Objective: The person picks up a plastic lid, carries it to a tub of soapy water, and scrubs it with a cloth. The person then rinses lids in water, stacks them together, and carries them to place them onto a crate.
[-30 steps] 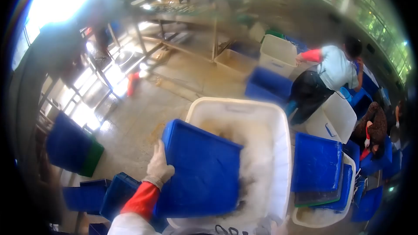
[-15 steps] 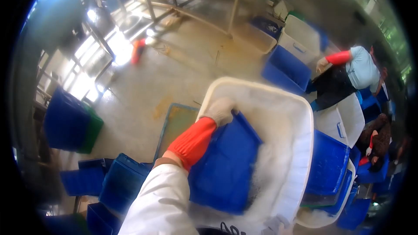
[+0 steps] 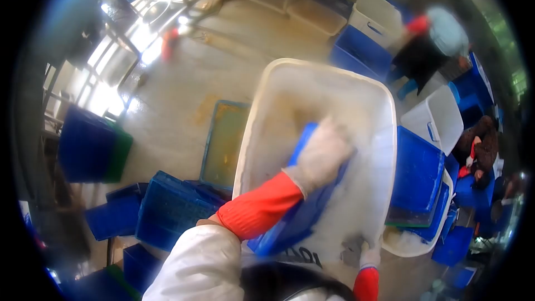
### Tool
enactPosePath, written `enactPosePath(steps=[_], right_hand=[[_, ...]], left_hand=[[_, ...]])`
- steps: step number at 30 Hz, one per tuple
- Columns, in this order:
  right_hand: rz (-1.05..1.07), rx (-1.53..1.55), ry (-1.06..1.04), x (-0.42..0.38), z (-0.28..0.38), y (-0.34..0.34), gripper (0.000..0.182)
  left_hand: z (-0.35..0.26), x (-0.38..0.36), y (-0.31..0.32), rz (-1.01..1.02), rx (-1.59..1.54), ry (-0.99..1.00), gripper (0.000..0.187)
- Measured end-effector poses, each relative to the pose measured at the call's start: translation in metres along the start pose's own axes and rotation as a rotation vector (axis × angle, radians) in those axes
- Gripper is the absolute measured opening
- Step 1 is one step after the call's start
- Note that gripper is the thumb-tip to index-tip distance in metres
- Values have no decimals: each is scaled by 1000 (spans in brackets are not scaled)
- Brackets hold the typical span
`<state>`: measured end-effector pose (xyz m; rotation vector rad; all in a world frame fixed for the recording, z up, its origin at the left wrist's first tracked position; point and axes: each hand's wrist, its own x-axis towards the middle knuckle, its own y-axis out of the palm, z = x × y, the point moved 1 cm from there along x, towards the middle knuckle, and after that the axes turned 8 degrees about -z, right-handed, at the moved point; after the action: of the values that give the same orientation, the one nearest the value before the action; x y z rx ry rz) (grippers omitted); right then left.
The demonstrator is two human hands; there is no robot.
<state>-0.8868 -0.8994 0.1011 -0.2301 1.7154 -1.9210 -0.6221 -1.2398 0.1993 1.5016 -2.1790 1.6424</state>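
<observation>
A large white tub point(image 3: 390, 150) of cloudy, foamy water stands in front of me. Inside it, a blue plastic lid point(image 3: 295, 217) is tilted steeply, partly hidden by my forearm. My left hand point(image 3: 326, 153), in a pale glove with a red sleeve cuff, is closed over the lid's upper edge and blurred by motion. At the tub's near right side is my right hand point(image 3: 369, 256), also gloved. Its fingers close around a grey, pad-like piece point(image 3: 351, 249), whose kind I cannot make out.
Left of the tub lies a shallow blue-rimmed tray point(image 3: 225, 145), with blue crates point(image 3: 173, 212) nearer me. Blue lids point(image 3: 415, 175) are stacked close on the right, beside a white bin point(image 3: 437, 114). One person point(image 3: 434, 39) bends over at the upper right; another point(image 3: 479, 145) is below.
My left hand has moved right, tipping the blue lid from lying nearly flat to a steep tilt. My right hand has come further into view with the grey piece. The bending person has shifted.
</observation>
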Motion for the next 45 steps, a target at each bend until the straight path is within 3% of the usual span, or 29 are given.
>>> enactPosePath(steps=[1, 2, 5, 7, 9, 11, 13, 15, 17, 18, 19, 21, 22, 24, 25, 26, 28, 29, 30, 32, 33, 35, 37, 38, 39, 41, 43, 45], right_hand=[[0, 7, 10, -1, -6, 6, 76], [11, -6, 4, 4, -13, 11, 76], [33, -14, 73, 5, 3, -1, 73], [126, 291, -175, 20, -15, 11, 76], [152, 316, -252, 24, -22, 15, 80], [153, 222, -227, 17, -18, 6, 83], [130, -93, -185, 17, -19, 4, 78], [157, -260, -214, 20, -23, 2, 75], [209, -147, -264, 13, -31, -7, 69], [234, -12, -289, 7, -31, -12, 66], [248, 114, -317, 3, -21, -19, 63], [255, 235, -379, -2, 22, -38, 59], [290, 319, -430, -9, 60, -38, 58], [369, 514, -566, -21, 132, -28, 56], [398, 590, -695, -37, 176, -28, 58], [420, 652, -768, -51, 207, -9, 59], [478, 778, -915, -77, 270, 30, 63], [475, 653, -918, -96, 295, 37, 65], [470, 551, -999, -104, 315, 53, 66], [391, 452, -1065, -88, 329, 93, 58], [151, 527, -998, -64, 321, 121, 50], [186, 520, -748, 10, 292, 171, 41], [276, 274, -410, 58, 237, 182, 42], [335, 151, -281, 67, 213, 180, 43], [390, 64, -186, 64, 197, 174, 45], [519, -21, -182, 37, 178, 172, 50], [645, 29, -239, -16, 194, 159, 57], [638, 295, -392, -75, 250, 122, 62]], left_hand=[[3, 0, -10, -58, -4, -35, 8], [-3, 3, -14, 47, 90, -29, 4], [-44, 4, 22, -28, 67, 39, 5], [-80, 13, 13, -55, 192, 188, 9], [-75, 6, 10, -84, -95, 64, 23], [-42, -34, -4, -172, -622, -342, 49], [-34, -79, -34, -173, -614, -703, 73], [-26, -158, -43, 133, -587, -832, 74], [-27, -206, -38, 145, -683, -865, 69], [-25, -230, -25, 43, -803, -1060, 62], [-3, -241, -13, 88, -608, -954, 53], [38, -263, 10, 148, -185, -756, 49], [44, -240, 1, -1, -245, -801, 49], [59, -217, -16, 165, -411, -963, 56], [51, -191, -37, 333, -107, -781, 59], [66, -204, -26, 345, -103, -779, 59], [75, -206, -10, 35, -875, -1244, 58], [62, -183, -14, -216, -1258, -1486, 59], [76, -191, -7, -133, -1051, -1246, 50], [86, -193, 0, -239, -1225, -1575, 55], [82, -190, -15, -39, -1430, -1499, 61], [96, -207, -6, 8, -1111, -1432, 57], [95, -213, -2, -7, -907, -1171, 50], [98, -212, -5, 112, -454, -880, 53], [98, -207, -7, 219, -307, -853, 58], [98, -205, -7, 319, -163, -833, 63], [99, -213, -2, 188, -84, -534, 65], [100, -226, -1, 262, -247, -786, 59]])
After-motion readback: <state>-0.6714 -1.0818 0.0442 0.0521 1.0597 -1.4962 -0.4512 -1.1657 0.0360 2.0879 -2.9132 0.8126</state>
